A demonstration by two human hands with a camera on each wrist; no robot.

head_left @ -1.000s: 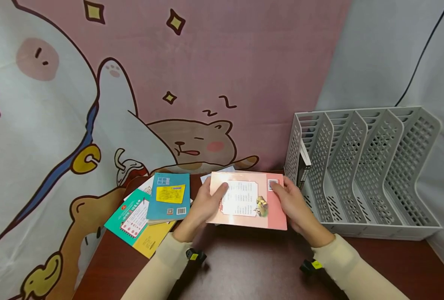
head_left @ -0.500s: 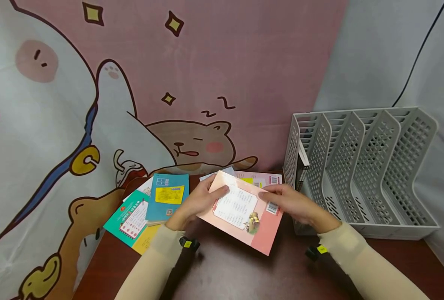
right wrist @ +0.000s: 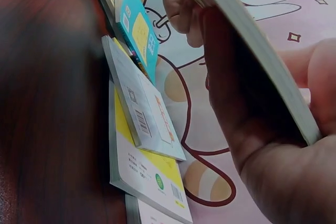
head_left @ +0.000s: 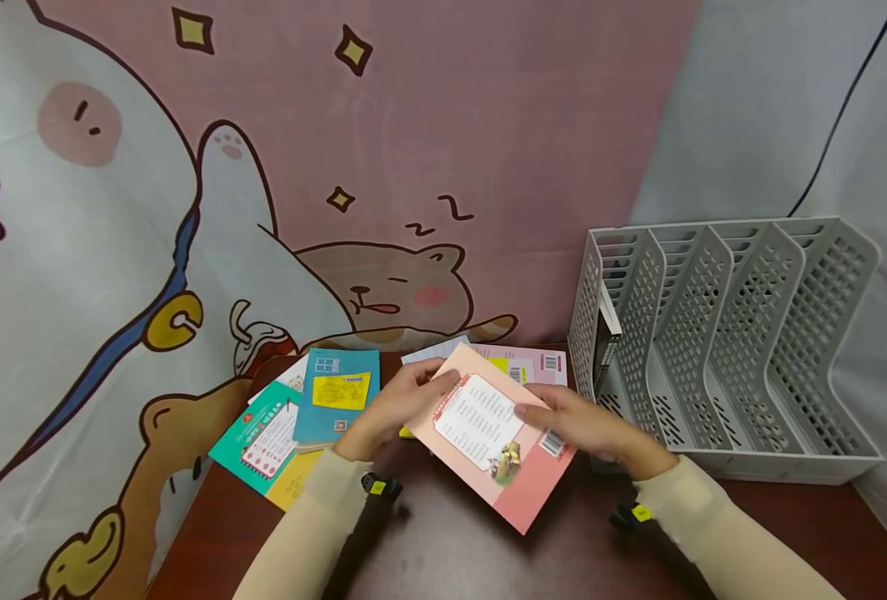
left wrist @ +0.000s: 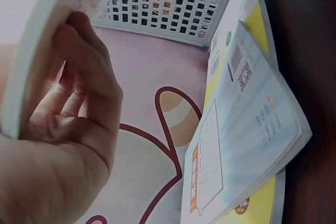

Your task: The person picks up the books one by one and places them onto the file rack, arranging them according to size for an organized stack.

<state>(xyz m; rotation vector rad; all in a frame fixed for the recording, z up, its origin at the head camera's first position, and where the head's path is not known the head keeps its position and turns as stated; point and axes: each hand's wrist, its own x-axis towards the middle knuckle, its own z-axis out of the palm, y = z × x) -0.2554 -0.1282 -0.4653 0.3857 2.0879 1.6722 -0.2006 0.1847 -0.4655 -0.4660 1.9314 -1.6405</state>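
Both hands hold a pink book [head_left: 481, 433] above the table, its back cover with a white text panel and barcode facing up, tilted with one corner toward the person. The left hand [head_left: 411, 402] grips its left edge, thumb on the cover and fingers beneath. At the right edge, the right hand [head_left: 582, 423] pinches it the same way. The left wrist view shows the book's pages [left wrist: 31, 61] edge-on, with curled fingers [left wrist: 86, 72] under it. In the right wrist view the book's spine side [right wrist: 257, 45] slants across the palm.
A blue book [head_left: 336, 392] overlaps a green and yellow book [head_left: 263, 437] on the table's left. Behind the held book lie more books, among them a pink one [head_left: 556, 360]. A grey slotted file rack [head_left: 759, 462] stands at right, with a thin book [head_left: 606, 333] in its leftmost slot.
The pink book has turned clockwise from nearly level to a steep slant, its lower corner swinging toward the person. The hands shifted with it, uncovering books behind.
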